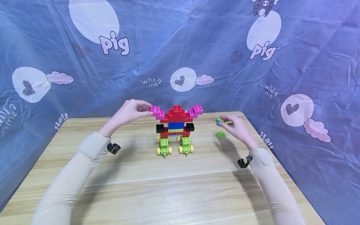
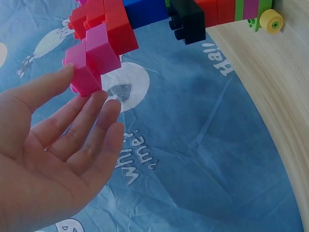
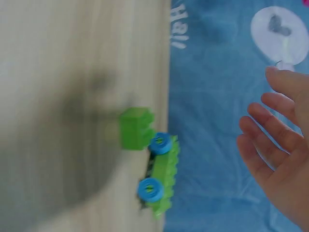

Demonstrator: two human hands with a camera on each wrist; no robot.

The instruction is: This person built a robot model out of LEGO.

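A tall figure of toy building bricks [image 1: 176, 117] stands upright on the table, with a red top, blue middle, black side bricks and two green bases on yellow wheels. My left hand [image 1: 130, 110] pinches the pink brick [image 2: 83, 72] at the tip of its left arm between thumb and fingertips. My right hand [image 3: 282, 140], holding nothing, is raised with fingers apart and slightly bent. Near it on the table are a green toy car base [image 3: 165, 169] with blue wheels and a loose green brick [image 3: 133, 128]. In the head view this hand partly covers the car base.
The wooden table [image 1: 174, 187] ends at a blue printed cloth [image 1: 135, 81] hanging behind and at both sides. The loose green brick and car base lie near the table's right back corner. Both wrists carry small black cameras.
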